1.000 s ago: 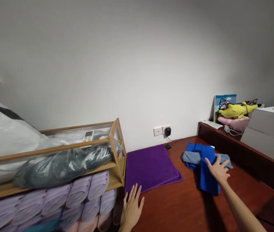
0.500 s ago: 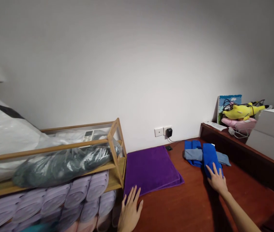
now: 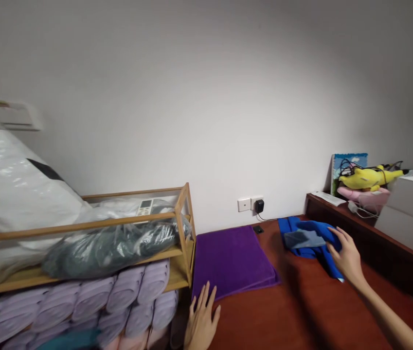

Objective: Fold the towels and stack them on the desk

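Observation:
A folded purple cloth (image 3: 231, 262) lies on the reddish-brown desk (image 3: 257, 316). My left hand (image 3: 202, 318), fingers spread, rests at the cloth's near left corner. Over on the right, my right hand (image 3: 345, 253) has its thumb and fingers closed around the right side of a blue cloth item (image 3: 306, 251). That item is bunched, with a grey-blue part (image 3: 304, 238) showing on top and one blue end hanging toward the near side with a small white tag.
At left stands a wooden rack (image 3: 180, 248) with plastic-wrapped bundles, a remote (image 3: 145, 207) and lilac slippers (image 3: 126, 289). A black plug (image 3: 259, 206) sits in the wall socket. Along the right, a raised ledge (image 3: 352, 214) holds a yellow plush (image 3: 368, 179) and white boxes (image 3: 410, 209).
My right hand has lifted from lying flat on the blue item and now grips it; its right part is raised and crumpled. The view has shifted slightly left.

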Action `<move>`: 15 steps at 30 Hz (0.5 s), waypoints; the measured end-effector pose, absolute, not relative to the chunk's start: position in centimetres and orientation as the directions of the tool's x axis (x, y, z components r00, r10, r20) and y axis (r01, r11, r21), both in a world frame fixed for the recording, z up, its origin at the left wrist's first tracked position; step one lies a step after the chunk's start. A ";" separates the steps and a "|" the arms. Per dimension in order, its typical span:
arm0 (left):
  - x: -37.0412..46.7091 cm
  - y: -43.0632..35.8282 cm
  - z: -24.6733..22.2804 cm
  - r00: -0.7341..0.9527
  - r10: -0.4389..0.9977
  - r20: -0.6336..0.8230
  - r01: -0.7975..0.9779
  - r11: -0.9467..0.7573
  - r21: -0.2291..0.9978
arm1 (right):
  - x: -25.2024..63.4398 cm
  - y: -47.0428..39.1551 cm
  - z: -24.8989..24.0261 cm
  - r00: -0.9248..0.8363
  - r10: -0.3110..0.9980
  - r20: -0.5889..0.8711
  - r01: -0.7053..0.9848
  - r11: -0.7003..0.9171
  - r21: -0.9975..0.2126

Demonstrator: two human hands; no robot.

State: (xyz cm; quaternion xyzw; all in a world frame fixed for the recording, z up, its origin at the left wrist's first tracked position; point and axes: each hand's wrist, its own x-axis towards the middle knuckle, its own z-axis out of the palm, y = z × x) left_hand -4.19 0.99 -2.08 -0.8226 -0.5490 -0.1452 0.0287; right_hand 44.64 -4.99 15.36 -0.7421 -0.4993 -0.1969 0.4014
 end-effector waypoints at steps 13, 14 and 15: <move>-2.4 -6.1 0.3 0.330 0.822 0.464 0.823 -0.491 0.285 | 27.1 -19.8 0.8 0.309 0.942 0.133 0.891 -0.238 -0.386; -2.0 -7.3 0.2 0.351 0.825 0.443 0.800 -0.511 0.316 | 27.2 -19.6 1.4 0.351 0.927 0.134 0.891 -0.287 -0.352; -1.7 -8.5 0.2 0.374 0.825 0.423 0.776 -0.528 0.345 | 27.3 -19.2 2.2 0.403 0.906 0.128 0.882 -0.347 -0.320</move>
